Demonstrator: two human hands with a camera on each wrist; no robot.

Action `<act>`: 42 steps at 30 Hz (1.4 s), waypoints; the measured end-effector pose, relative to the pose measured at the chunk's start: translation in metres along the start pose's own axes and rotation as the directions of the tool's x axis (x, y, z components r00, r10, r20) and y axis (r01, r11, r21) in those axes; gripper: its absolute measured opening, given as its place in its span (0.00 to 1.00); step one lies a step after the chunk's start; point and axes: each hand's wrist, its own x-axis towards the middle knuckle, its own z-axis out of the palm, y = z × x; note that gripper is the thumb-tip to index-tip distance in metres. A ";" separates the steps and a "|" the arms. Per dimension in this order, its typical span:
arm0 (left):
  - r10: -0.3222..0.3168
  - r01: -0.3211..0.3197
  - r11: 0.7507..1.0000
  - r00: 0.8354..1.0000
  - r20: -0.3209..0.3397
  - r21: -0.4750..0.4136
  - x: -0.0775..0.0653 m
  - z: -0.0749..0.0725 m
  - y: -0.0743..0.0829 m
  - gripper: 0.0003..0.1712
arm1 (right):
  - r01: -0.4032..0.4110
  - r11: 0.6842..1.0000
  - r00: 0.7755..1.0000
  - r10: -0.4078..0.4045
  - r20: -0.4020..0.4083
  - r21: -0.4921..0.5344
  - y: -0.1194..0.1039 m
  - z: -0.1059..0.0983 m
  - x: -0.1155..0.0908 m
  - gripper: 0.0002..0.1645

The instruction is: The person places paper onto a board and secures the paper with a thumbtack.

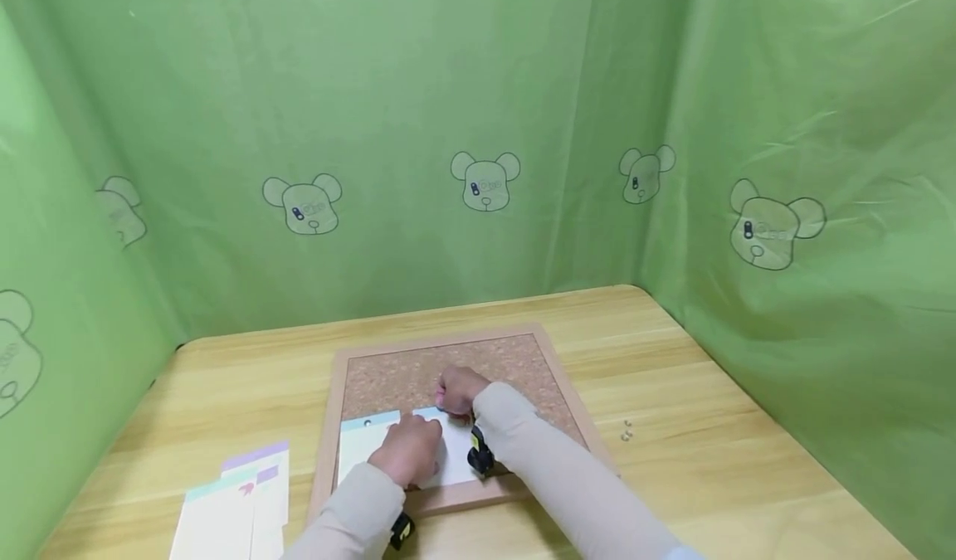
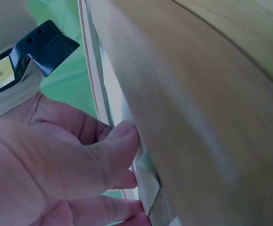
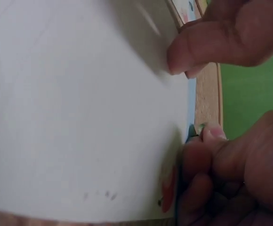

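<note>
A cork board (image 1: 515, 373) with a wooden frame lies on the table. On its lower half are two paper sheets with blue top strips; the left sheet (image 1: 358, 448) carries a small thumbtack (image 1: 367, 423) near its top. My left hand (image 1: 412, 448) pinches the right sheet (image 1: 457, 465) at its top edge, thumb on its face in the right wrist view. At the same sheet's upper right corner, my right hand (image 1: 460, 389) pinches a small shiny thumbtack (image 3: 201, 126), mostly covered by the fingers. A red print (image 3: 168, 188) shows by that corner.
More printed sheets (image 1: 231, 502) with blue and purple strips overlap on the table, left of the board. Several small thumbtacks (image 1: 626, 434) lie right of the board. Green curtains (image 1: 418, 253) with bear outlines stand behind and on both sides of the wooden table (image 1: 246, 377).
</note>
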 end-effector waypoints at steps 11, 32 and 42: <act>0.013 -0.013 1.000 1.000 -0.020 0.006 0.001 -0.002 -0.001 0.09 | -0.039 0.997 0.997 0.034 -0.063 -0.069 -0.012 -0.004 -0.002 0.24; 0.007 -0.009 1.000 0.998 -0.062 -0.030 -0.004 0.001 -0.003 0.10 | -0.055 0.982 0.991 0.030 -0.134 -0.183 -0.015 0.013 0.011 0.08; -0.005 0.003 1.000 0.998 -0.058 -0.030 -0.002 0.003 -0.002 0.07 | -0.103 0.990 0.988 0.091 -0.123 -0.101 -0.017 0.014 0.007 0.09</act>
